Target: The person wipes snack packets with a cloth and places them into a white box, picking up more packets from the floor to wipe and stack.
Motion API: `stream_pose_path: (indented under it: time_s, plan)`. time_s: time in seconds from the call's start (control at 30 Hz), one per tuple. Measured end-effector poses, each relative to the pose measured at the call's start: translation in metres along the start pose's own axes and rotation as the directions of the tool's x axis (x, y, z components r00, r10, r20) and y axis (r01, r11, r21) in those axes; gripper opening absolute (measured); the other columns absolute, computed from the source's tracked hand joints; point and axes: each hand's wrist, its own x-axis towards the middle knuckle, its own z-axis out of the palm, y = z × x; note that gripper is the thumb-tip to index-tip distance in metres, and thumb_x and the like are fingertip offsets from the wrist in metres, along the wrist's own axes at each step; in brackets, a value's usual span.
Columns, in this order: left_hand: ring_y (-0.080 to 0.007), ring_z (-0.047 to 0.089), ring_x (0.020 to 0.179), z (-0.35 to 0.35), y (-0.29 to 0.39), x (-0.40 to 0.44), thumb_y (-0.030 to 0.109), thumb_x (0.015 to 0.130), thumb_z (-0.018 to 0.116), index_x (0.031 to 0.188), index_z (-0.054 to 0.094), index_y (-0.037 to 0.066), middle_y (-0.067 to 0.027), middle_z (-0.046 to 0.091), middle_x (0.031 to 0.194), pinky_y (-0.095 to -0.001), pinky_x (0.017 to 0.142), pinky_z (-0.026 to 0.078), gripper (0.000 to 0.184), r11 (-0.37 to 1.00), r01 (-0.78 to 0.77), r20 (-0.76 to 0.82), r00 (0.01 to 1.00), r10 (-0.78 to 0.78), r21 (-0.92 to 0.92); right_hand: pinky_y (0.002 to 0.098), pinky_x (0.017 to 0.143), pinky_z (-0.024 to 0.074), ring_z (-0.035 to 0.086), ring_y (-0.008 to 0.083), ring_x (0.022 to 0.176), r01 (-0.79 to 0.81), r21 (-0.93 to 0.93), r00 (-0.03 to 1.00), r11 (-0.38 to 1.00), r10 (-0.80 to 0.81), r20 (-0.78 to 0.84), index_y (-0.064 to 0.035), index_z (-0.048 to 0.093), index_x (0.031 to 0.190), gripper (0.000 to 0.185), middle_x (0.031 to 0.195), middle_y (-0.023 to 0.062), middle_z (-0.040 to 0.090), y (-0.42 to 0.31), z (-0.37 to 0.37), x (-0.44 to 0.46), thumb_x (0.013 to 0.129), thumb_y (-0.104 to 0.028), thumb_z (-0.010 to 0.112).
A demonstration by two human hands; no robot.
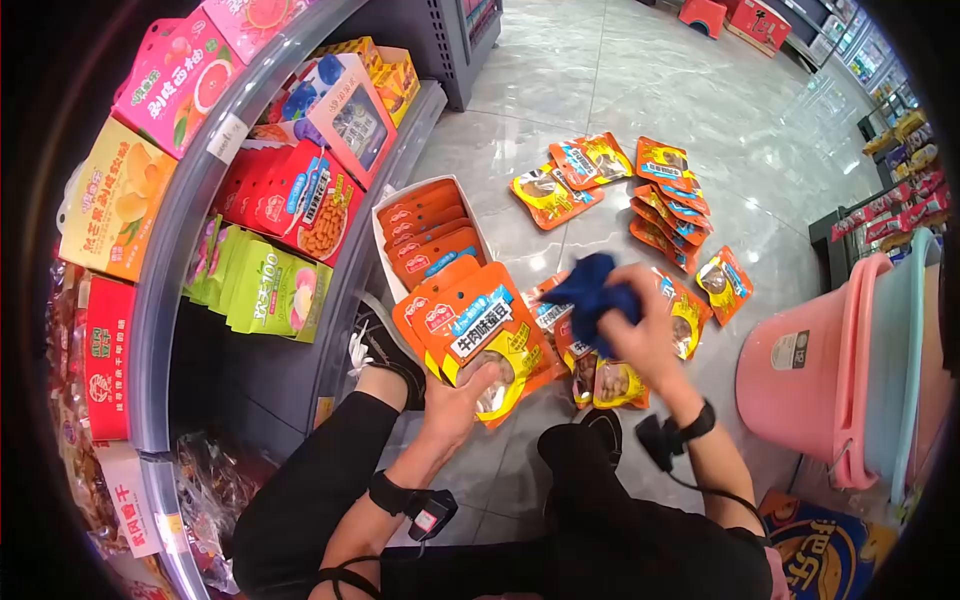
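Several orange and yellow snack packets (478, 335) are fanned in my left hand (452, 405), its thumb across their front. My right hand (640, 325) is closed around a bunched dark blue cloth (592, 300), just right of those packets. Beneath the cloth, more orange packets (620, 385) lie on the floor, partly covered by my hand. An open white box (385, 225) stands beyond my left hand, with a row of similar orange packets (430, 232) upright inside it.
On the left, a grey shelf (335, 270) bears red snack bags (300, 195), green bags (265, 285) and fruit-printed boxes (115, 200). A stack of packets (670, 205) and a loose pair (575, 175) lie farther out. Pink (805, 370) and light blue tubs (905, 370) stand at right.
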Motion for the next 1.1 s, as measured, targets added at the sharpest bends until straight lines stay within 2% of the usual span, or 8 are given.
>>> stream_pose_path:
  time_s: [0.2, 0.47, 0.57, 0.7, 0.77, 0.87, 0.97, 1.1]
  plan:
    - [-0.0190, 0.054, 0.105, 0.008, -0.003, -0.017, 0.001, 0.082, 0.056, 0.129, 0.035, 0.005, -0.0106, 0.048, 0.121, -0.0309, 0.082, 0.050, 0.051, 0.989, 0.128, -0.013, 0.992, -0.128, 0.070, 0.0461, 0.096, 0.0230, 0.028, 0.0334, 0.125, 0.248, -0.215, 0.905, 0.945, -0.146, 0.400, -0.0228, 0.048, 0.123, 0.056, 0.144, 0.0077, 0.027, -0.039, 0.063, -0.016, 0.067, -0.018, 0.055]
    - [-0.0145, 0.057, 0.096, -0.001, -0.011, -0.016, 0.001, 0.080, 0.062, 0.121, 0.044, 0.002, -0.0061, 0.058, 0.106, -0.0304, 0.083, 0.048, 0.045, 0.942, 0.143, 0.119, 0.975, -0.186, 0.304, 0.0438, 0.096, 0.0278, 0.033, 0.0358, 0.120, -0.119, -0.373, 0.990, 0.920, 0.082, -0.115, -0.0136, 0.040, 0.126, 0.059, 0.132, 0.0183, 0.035, -0.017, 0.071, -0.007, 0.070, -0.012, 0.061]
    - [-0.0135, 0.056, 0.097, 0.004, -0.002, -0.017, 0.005, 0.081, 0.064, 0.123, 0.043, 0.002, -0.0071, 0.058, 0.108, -0.0299, 0.085, 0.046, 0.048, 0.971, 0.096, 0.238, 0.960, -0.149, 0.218, 0.0365, 0.082, 0.0430, 0.054, 0.0305, 0.097, -0.271, 0.113, 0.960, 0.956, 0.277, -0.041, -0.0075, 0.034, 0.128, 0.045, 0.114, 0.0189, 0.051, 0.026, 0.056, -0.006, 0.086, -0.016, 0.048]
    - [-0.0140, 0.054, 0.100, 0.006, 0.026, -0.016, 0.010, 0.081, 0.066, 0.125, 0.042, 0.001, -0.0078, 0.056, 0.113, -0.0296, 0.088, 0.044, 0.051, 0.951, 0.309, 0.541, 0.801, -0.256, -0.007, 0.0353, 0.096, 0.0419, 0.053, 0.0242, 0.111, -0.565, 0.825, 0.756, 0.029, 0.419, 0.503, -0.0043, 0.039, 0.130, 0.051, 0.124, 0.0140, 0.051, 0.027, 0.011, -0.008, 0.089, -0.035, 0.046]
    - [-0.0155, 0.054, 0.102, 0.008, 0.024, -0.015, 0.009, 0.081, 0.065, 0.124, 0.043, 0.002, -0.0075, 0.056, 0.115, -0.0308, 0.089, 0.044, 0.049, 0.921, 0.388, 0.570, 0.765, -0.301, -0.035, 0.0365, 0.098, 0.0404, 0.052, 0.0246, 0.113, -0.502, 0.841, 0.819, -0.203, 0.202, 0.538, -0.0038, 0.040, 0.130, 0.054, 0.128, 0.0143, 0.048, -0.013, 0.003, -0.001, 0.089, -0.038, 0.046]
    - [-0.0153, 0.055, 0.102, 0.002, 0.005, -0.016, 0.008, 0.081, 0.065, 0.120, 0.048, 0.003, -0.0070, 0.057, 0.114, -0.0306, 0.088, 0.045, 0.043, 0.933, 0.355, 0.564, 0.760, -0.323, 0.056, 0.0367, 0.100, 0.0385, 0.050, 0.0246, 0.115, -0.586, 0.807, 0.777, 0.076, 0.336, 0.532, -0.0035, 0.039, 0.131, 0.056, 0.128, 0.0139, 0.048, -0.029, 0.007, -0.025, 0.090, -0.041, 0.046]
    - [-0.0147, 0.056, 0.101, -0.004, 0.004, -0.018, 0.007, 0.080, 0.066, 0.119, 0.050, 0.003, -0.0065, 0.057, 0.113, -0.0305, 0.087, 0.045, 0.042, 0.929, 0.360, 0.478, 0.802, -0.357, 0.088, 0.0366, 0.099, 0.0400, 0.048, 0.0250, 0.117, -0.624, 0.551, 0.655, -0.554, 0.013, 0.756, -0.0052, 0.033, 0.136, 0.055, 0.132, 0.0131, 0.044, 0.007, 0.017, -0.040, 0.091, -0.034, 0.049]
    - [-0.0159, 0.058, 0.095, 0.001, 0.008, -0.015, 0.003, 0.079, 0.066, 0.119, 0.048, 0.003, -0.0066, 0.060, 0.107, -0.0316, 0.085, 0.047, 0.044, 0.942, 0.324, 0.434, 0.864, -0.255, -0.091, 0.0361, 0.090, 0.0483, 0.058, 0.0241, 0.103, -0.586, 0.805, 0.757, 0.088, 0.415, 0.505, 0.0020, 0.043, 0.127, 0.051, 0.121, 0.0169, 0.054, 0.003, 0.022, -0.056, 0.089, -0.030, 0.052]
